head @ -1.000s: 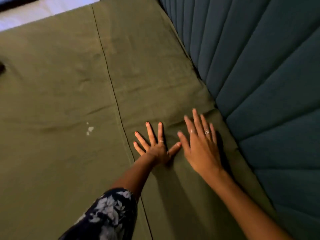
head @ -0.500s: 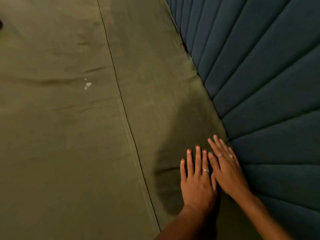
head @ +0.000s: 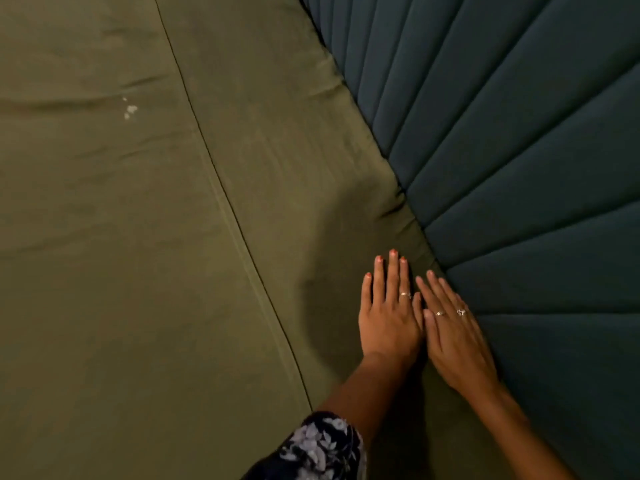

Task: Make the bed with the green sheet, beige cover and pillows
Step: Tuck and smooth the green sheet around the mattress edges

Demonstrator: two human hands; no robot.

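The green sheet (head: 138, 271) covers the whole mattress, with a stitched seam running diagonally down its middle and a few creases near the headboard. My left hand (head: 388, 317) lies flat, palm down, on the sheet close to its edge. My right hand (head: 453, 337) lies flat beside it, touching it, with its outer edge against the headboard. Both hands hold nothing; the fingers are straight and close together. No beige cover or pillows are in view.
A dark teal padded headboard (head: 519, 150) with stitched channels fills the right side. A small pale stain (head: 130, 110) marks the sheet at the upper left. A floral sleeve (head: 318, 448) covers my left forearm.
Both hands have slid along the sheet toward the headboard edge and drawn together; the left hand's fingers went from spread to close together. The view has shifted along the bed.
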